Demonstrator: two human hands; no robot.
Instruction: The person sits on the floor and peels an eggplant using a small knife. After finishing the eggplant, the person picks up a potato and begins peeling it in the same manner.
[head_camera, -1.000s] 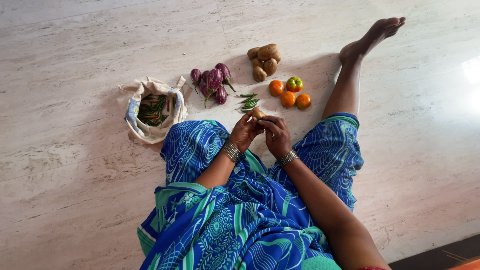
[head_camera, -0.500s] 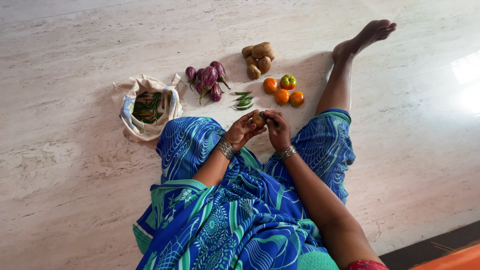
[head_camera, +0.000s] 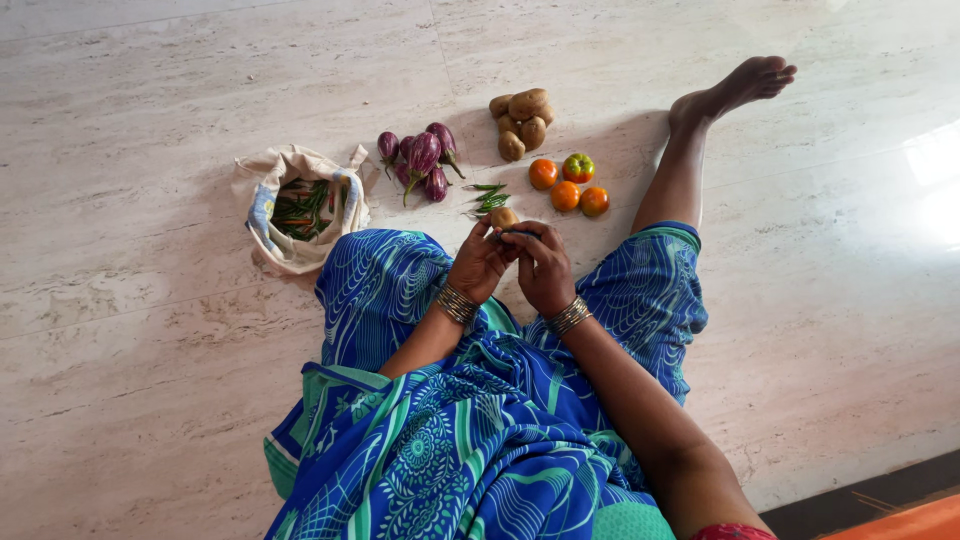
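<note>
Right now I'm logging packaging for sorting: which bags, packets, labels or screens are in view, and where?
Cloth bag: on the floor left of the person's knee, soft, open-topped, cream with blue trim, green vegetables inside.
No labels, signs or screens show; the other vegetables lie loose on the floor.

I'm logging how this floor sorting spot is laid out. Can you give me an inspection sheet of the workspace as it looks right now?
Surface: pale stone floor, bare where the person sits.
Job's things: small brown potato held at the fingertips of the left hand and right hand.
Clutter: potato pile; purple eggplants; four tomatoes, one partly green; green chillies; open cloth bag with green vegetables inside.
Grippers: both hands closed around the potato, bangles on each wrist.
Cables: nothing seen.
Surroundings: blue and green patterned garment, one bare leg stretched out, orange edge at the lower right corner.
</note>
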